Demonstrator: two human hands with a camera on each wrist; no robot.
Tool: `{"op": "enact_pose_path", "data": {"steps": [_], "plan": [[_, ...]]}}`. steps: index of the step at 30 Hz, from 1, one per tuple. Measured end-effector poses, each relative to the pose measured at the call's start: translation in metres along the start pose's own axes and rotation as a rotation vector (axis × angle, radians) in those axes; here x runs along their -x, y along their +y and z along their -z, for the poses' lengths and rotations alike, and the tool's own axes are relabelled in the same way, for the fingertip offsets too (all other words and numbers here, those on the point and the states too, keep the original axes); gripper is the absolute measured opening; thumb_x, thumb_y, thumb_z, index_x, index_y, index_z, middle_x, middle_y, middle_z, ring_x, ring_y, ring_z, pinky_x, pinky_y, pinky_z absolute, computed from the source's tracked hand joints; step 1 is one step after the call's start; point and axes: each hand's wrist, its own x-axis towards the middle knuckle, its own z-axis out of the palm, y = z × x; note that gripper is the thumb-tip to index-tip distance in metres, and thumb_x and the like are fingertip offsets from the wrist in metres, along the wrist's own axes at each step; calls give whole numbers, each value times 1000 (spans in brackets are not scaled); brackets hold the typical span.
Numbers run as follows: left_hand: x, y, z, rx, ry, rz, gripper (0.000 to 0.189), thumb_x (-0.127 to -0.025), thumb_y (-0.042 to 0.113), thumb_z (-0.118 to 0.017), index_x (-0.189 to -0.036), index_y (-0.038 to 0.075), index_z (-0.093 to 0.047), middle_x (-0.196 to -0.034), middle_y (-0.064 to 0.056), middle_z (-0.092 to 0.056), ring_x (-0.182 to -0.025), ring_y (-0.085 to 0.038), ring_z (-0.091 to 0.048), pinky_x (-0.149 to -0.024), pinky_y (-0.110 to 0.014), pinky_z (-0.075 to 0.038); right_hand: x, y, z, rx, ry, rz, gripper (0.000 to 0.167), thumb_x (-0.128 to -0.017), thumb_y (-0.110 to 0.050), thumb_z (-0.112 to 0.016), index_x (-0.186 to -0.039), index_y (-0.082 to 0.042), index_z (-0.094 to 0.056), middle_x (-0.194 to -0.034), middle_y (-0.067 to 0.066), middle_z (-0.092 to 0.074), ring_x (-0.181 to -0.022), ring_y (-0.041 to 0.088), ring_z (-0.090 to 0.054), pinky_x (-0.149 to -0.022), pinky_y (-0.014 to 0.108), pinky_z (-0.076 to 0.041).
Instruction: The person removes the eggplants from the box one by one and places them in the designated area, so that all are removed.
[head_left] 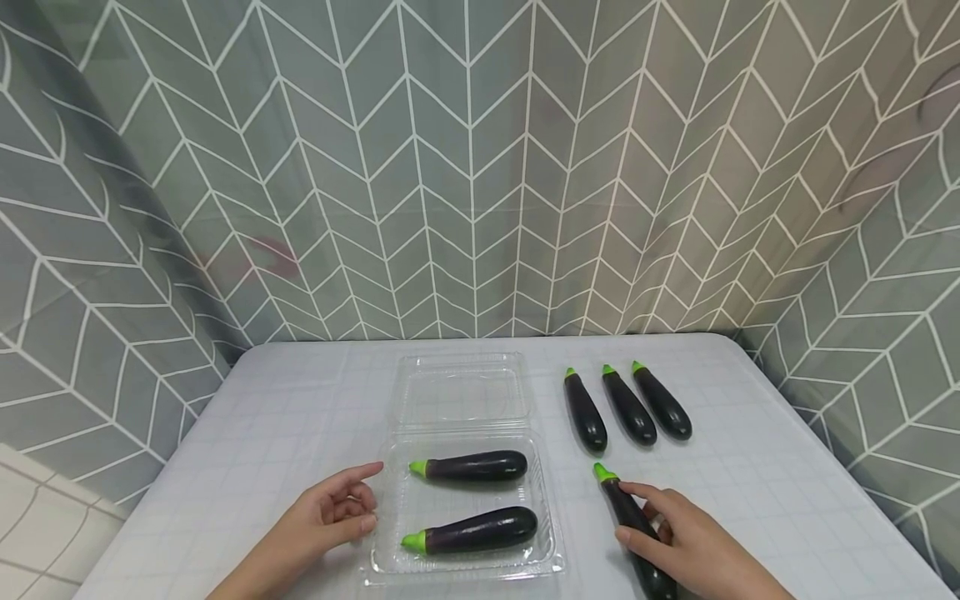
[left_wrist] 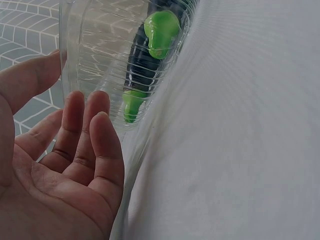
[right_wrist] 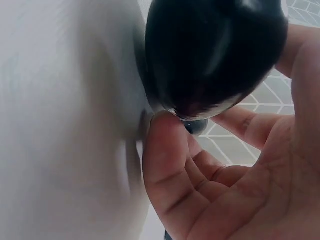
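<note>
A clear plastic clamshell box (head_left: 450,567) lies opened flat, holding two dark eggplants (head_left: 480,467) with green stems, one behind the other. Beside its left edge is my left hand (head_left: 330,512), index finger extended and the others loosely bent, with nothing in it. In the left wrist view, fingertips (left_wrist: 100,100) are close to the box wall; whether they touch cannot be told. To the right of the box, my right hand (head_left: 686,537) grips another eggplant (head_left: 626,508) between thumb and fingers. Its rounded end fills the top of the right wrist view, beside the tabletop.
Three more eggplants (head_left: 628,407) lie side by side at the back right of the white-covered table (head_left: 300,400). The box's lid (head_left: 461,392) is folded back behind its base. A grey curtain with white zigzag lines (head_left: 472,167) surrounds the table's back and sides.
</note>
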Motion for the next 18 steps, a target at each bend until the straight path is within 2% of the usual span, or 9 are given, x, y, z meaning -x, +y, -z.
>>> {"op": "enact_pose_path", "data": {"steps": [7, 13, 18], "plan": [[0, -1, 0, 5, -1, -7, 63, -93, 1, -66, -147, -7, -34, -107, -18, -55, -89, -14, -61, -71, -27, -54, 1, 1, 0, 2, 25, 47, 51, -99, -42, -59, -141, -13, -54, -97, -3, -53, -83, 2, -51, -66, 26, -46], [0, -1, 1, 2, 1, 2, 63, -93, 2, -66, -148, -6, -35, -108, -19, -54, -89, -14, -61, -71, -28, -54, 1, 2, 0, 29, 38, 58, 50, -98, -43, -60, -139, -14, -55, -99, -6, -55, -86, 1, -52, -69, 27, -47], [0, -2, 1, 6, -6, -13, 63, -93, 1, -66, -147, -7, -34, -107, -20, -55, -88, -14, -61, -70, -28, -55, 1, 3, -1, 2, 37, 50, 49, -97, -42, -61, -138, -15, -56, -113, -2, -57, -85, 1, -54, -69, 27, -48]]}}
